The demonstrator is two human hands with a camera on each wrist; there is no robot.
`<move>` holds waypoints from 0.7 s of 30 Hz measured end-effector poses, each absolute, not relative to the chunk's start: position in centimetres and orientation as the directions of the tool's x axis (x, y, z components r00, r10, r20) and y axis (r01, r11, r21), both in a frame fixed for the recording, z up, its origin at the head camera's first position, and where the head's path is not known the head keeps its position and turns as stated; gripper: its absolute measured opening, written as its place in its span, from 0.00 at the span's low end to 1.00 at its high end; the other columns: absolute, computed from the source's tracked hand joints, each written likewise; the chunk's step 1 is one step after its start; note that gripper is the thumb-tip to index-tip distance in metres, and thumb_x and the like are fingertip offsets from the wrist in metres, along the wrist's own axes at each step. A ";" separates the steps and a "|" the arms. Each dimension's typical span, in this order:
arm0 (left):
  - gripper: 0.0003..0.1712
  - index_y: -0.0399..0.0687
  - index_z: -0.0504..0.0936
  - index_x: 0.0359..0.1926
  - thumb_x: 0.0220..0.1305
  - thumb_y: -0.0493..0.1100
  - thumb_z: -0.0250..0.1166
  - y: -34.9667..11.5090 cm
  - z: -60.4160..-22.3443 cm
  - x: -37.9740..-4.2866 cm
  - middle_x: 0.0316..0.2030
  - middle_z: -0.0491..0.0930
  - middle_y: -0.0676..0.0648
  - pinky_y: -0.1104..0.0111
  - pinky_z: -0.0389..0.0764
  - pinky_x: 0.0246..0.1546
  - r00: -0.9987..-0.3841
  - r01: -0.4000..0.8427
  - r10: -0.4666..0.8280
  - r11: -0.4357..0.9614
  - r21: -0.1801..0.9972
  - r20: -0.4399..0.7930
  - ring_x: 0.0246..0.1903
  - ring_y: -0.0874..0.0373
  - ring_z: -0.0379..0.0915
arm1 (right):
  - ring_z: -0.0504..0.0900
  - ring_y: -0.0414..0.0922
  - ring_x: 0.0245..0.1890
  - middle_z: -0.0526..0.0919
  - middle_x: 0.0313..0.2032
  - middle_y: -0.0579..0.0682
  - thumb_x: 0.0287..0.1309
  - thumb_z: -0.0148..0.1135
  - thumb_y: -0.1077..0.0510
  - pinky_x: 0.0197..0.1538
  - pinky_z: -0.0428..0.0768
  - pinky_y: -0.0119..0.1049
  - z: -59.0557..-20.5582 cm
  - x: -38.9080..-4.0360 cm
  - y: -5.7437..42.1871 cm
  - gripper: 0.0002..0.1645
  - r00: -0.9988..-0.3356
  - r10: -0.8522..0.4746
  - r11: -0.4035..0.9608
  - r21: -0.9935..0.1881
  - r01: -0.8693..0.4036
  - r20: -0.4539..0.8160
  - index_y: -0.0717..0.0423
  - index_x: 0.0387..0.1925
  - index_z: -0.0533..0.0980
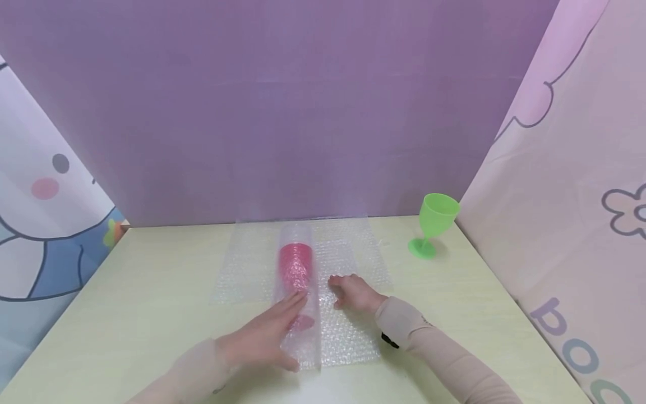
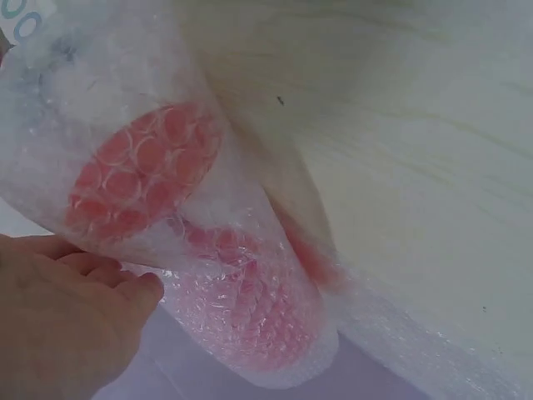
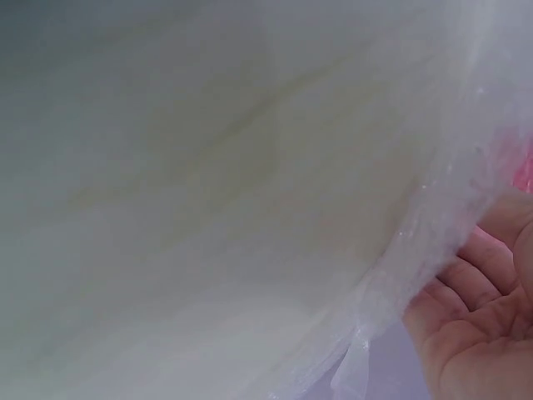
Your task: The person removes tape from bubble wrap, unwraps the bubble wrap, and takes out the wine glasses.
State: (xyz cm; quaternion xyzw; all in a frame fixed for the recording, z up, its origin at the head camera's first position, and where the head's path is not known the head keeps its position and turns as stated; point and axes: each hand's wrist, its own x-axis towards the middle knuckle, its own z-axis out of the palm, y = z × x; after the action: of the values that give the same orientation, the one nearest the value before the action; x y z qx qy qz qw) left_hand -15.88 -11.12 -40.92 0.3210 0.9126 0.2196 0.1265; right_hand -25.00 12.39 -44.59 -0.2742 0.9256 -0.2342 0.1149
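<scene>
A pink goblet (image 1: pixel 295 264) lies inside a roll of bubble wrap (image 1: pixel 296 233), its round foot (image 2: pixel 146 171) toward the near side and showing through the clear bubbles. My left hand (image 1: pixel 262 336) rests on the near part of this roll, with its fingers fairly straight across the wrapped goblet. To the right of the roll, my right hand (image 1: pixel 357 293) is over the flat part of the bubble wrap, its fingers (image 3: pixel 479 271) loosely bent beside the wrap. Nothing shows pinched in it.
A green goblet (image 1: pixel 436 216) stands upright near the table's back right corner. Bubble wrap spreads to both sides of the roll over the pale table (image 1: pixel 166 286). A purple backdrop (image 1: pixel 303 112) rises behind the table, with printed cloths (image 1: pixel 570 185) at the sides.
</scene>
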 end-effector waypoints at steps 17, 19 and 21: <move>0.61 0.59 0.43 0.72 0.41 0.49 0.72 -14.6 -41.4 -14.8 0.72 0.43 0.52 0.56 0.61 0.64 -0.898 0.379 0.439 0.745 0.549 0.026 0.70 0.53 0.43 | 0.68 0.57 0.61 0.70 0.60 0.61 0.43 0.69 0.61 0.66 0.64 0.46 -44.6 -25.1 12.3 0.37 -0.836 -0.535 0.764 -0.491 -0.418 -0.121 0.64 0.58 0.68; 0.60 0.61 0.43 0.72 0.42 0.47 0.72 -15.2 -41.3 -14.7 0.72 0.43 0.51 0.54 0.62 0.63 -0.904 0.364 0.427 0.725 0.585 0.032 0.69 0.52 0.44 | 0.68 0.58 0.60 0.69 0.60 0.61 0.43 0.69 0.61 0.66 0.64 0.47 -44.6 -25.1 12.3 0.37 -0.838 -0.532 0.767 -0.490 -0.414 -0.125 0.64 0.58 0.68; 0.60 0.62 0.44 0.71 0.43 0.45 0.72 -15.8 -41.4 -14.6 0.72 0.44 0.49 0.51 0.62 0.63 -0.903 0.363 0.427 0.706 0.608 0.044 0.69 0.50 0.45 | 0.68 0.58 0.61 0.69 0.60 0.61 0.43 0.69 0.61 0.66 0.63 0.48 -44.5 -25.1 12.3 0.38 -0.840 -0.526 0.771 -0.491 -0.405 -0.133 0.64 0.59 0.67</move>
State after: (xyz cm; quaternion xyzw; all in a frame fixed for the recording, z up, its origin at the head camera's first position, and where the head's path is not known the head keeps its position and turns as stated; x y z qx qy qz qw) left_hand -14.60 -15.84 -41.40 0.2142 0.9221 0.3182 0.0499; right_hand -25.09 12.34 -44.55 -0.2498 0.9317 -0.2282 0.1324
